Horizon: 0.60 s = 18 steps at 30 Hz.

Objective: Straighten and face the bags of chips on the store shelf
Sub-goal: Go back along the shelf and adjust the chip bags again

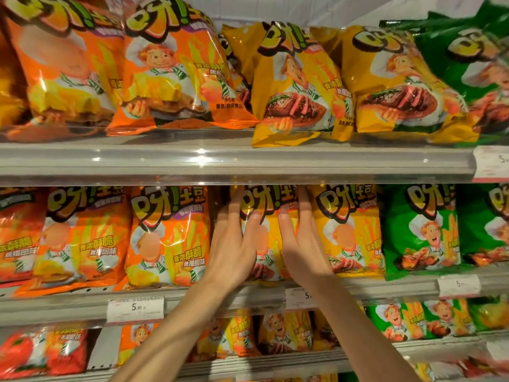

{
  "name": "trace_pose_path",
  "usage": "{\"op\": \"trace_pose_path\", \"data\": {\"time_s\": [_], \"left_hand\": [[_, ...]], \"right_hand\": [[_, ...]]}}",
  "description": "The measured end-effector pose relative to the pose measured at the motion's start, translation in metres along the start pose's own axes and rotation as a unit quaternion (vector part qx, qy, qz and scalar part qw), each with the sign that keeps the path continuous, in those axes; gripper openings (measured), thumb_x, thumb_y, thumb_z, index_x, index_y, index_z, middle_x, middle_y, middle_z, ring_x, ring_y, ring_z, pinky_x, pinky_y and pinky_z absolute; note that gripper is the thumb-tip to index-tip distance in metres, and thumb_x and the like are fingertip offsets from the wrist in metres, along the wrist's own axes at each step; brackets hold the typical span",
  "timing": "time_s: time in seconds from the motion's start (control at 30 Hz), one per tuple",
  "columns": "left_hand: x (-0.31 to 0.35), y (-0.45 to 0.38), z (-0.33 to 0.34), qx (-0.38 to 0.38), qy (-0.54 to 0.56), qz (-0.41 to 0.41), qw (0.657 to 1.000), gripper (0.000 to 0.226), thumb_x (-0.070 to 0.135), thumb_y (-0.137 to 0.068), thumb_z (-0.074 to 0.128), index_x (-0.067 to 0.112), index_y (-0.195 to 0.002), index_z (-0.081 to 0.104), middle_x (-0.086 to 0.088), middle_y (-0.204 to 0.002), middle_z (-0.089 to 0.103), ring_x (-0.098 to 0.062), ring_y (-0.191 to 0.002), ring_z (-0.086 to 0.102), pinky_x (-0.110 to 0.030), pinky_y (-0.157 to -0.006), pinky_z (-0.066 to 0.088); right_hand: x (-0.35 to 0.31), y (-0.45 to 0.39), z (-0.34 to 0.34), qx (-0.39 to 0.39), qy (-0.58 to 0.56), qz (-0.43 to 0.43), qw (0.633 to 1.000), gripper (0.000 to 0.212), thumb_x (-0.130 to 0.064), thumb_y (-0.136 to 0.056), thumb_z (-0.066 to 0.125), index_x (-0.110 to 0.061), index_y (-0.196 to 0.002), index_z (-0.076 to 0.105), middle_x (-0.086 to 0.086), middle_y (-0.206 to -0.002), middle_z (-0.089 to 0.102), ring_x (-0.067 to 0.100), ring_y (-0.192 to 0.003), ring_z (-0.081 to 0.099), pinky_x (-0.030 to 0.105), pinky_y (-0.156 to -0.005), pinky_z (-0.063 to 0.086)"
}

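On the middle shelf a yellow chip bag [268, 238] stands upright between an orange bag [168, 235] and another yellow bag [347, 230]. My left hand [234, 244] lies on its left side, fingers straight and pointing up, thumb on the bag's front. My right hand [300, 241] presses its right side the same way, fingers straight and reaching up under the upper shelf. The bag's lower half is hidden behind both hands.
The upper shelf [237, 161] holds orange, yellow and green bags; one yellow bag [294, 86] leans and hangs over the edge. Green bags [421, 230] stand to the right on the middle shelf. Price tags [136, 308] sit on the shelf rail. Below is another shelf of bags.
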State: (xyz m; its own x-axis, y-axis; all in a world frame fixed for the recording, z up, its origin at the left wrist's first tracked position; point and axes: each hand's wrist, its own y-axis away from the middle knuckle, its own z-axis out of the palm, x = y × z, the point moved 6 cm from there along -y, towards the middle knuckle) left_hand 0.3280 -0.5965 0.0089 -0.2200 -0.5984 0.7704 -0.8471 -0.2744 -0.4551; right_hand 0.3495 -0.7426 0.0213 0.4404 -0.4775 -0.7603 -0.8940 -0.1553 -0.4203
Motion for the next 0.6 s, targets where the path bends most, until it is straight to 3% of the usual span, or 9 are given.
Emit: {"op": "trace_pose_path", "data": {"time_s": [0.1,0.2,0.27,0.33,0.43,0.5,0.6], "left_hand": [[0.001,-0.002,0.002,-0.010,0.015,0.003,1.000,0.050,0.051,-0.104,0.035,0.055,-0.150,0.018,-0.002,-0.159,0.024,-0.021,-0.143,0.036,-0.028,-0.106,0.029],[-0.002,-0.002,-0.003,0.019,0.062,-0.009,0.998,0.046,0.047,-0.105,0.037,0.050,-0.149,0.026,0.002,-0.156,0.026,-0.014,-0.143,0.033,-0.027,-0.111,0.028],[-0.003,-0.004,-0.003,0.030,0.076,-0.014,0.997,0.048,0.044,-0.106,0.037,0.045,-0.152,0.025,0.003,-0.156,0.027,-0.013,-0.144,0.031,-0.033,-0.118,0.028],[-0.003,-0.005,-0.003,0.036,0.080,-0.019,0.996,0.050,0.043,-0.106,0.038,0.041,-0.154,0.024,0.003,-0.158,0.028,-0.013,-0.146,0.030,-0.036,-0.120,0.027],[-0.006,-0.002,-0.002,0.023,0.087,-0.030,0.996,0.058,0.050,-0.104,0.039,0.045,-0.156,0.013,0.005,-0.161,0.027,-0.012,-0.147,0.029,-0.032,-0.118,0.026],[-0.010,0.000,0.001,-0.004,0.093,-0.043,0.995,0.061,0.056,-0.102,0.037,0.053,-0.153,0.004,0.005,-0.164,0.024,-0.014,-0.149,0.026,-0.036,-0.120,0.025],[-0.014,-0.001,0.004,-0.029,0.078,-0.049,0.995,0.061,0.065,-0.099,0.034,0.064,-0.147,-0.003,0.000,-0.164,0.026,-0.019,-0.150,0.027,-0.046,-0.121,0.027]], "right_hand": [[-0.004,-0.001,0.005,-0.025,0.054,-0.038,0.998,0.042,-0.023,-0.110,0.029,-0.014,-0.151,0.035,0.000,-0.159,0.027,0.022,-0.146,0.017,0.029,-0.115,0.014],[-0.006,-0.003,0.005,-0.028,0.057,-0.045,0.997,0.045,-0.026,-0.109,0.030,-0.018,-0.154,0.032,0.001,-0.163,0.021,0.015,-0.149,0.007,0.029,-0.119,0.007],[-0.002,-0.006,0.008,-0.045,0.105,-0.062,0.991,0.042,-0.021,-0.109,0.028,-0.013,-0.148,0.043,0.004,-0.166,0.014,0.022,-0.152,0.002,0.037,-0.123,0.003],[0.001,-0.007,0.008,-0.038,0.123,-0.065,0.990,0.043,-0.022,-0.109,0.025,-0.018,-0.145,0.047,0.004,-0.167,0.012,0.026,-0.153,0.002,0.037,-0.122,0.003],[0.009,-0.006,0.006,-0.038,0.034,-0.005,0.999,0.052,-0.041,-0.108,0.029,-0.035,-0.158,0.017,-0.006,-0.167,0.004,0.012,-0.152,0.004,0.027,-0.115,0.010],[0.012,-0.004,0.008,-0.047,0.001,0.021,0.999,0.062,-0.052,-0.104,0.031,-0.047,-0.156,-0.003,-0.016,-0.166,-0.004,0.005,-0.151,0.005,0.023,-0.111,0.009],[0.015,-0.003,0.010,-0.046,-0.004,0.017,0.999,0.063,-0.054,-0.104,0.031,-0.050,-0.154,-0.007,-0.020,-0.165,-0.006,0.006,-0.151,0.007,0.024,-0.110,0.009]]}}
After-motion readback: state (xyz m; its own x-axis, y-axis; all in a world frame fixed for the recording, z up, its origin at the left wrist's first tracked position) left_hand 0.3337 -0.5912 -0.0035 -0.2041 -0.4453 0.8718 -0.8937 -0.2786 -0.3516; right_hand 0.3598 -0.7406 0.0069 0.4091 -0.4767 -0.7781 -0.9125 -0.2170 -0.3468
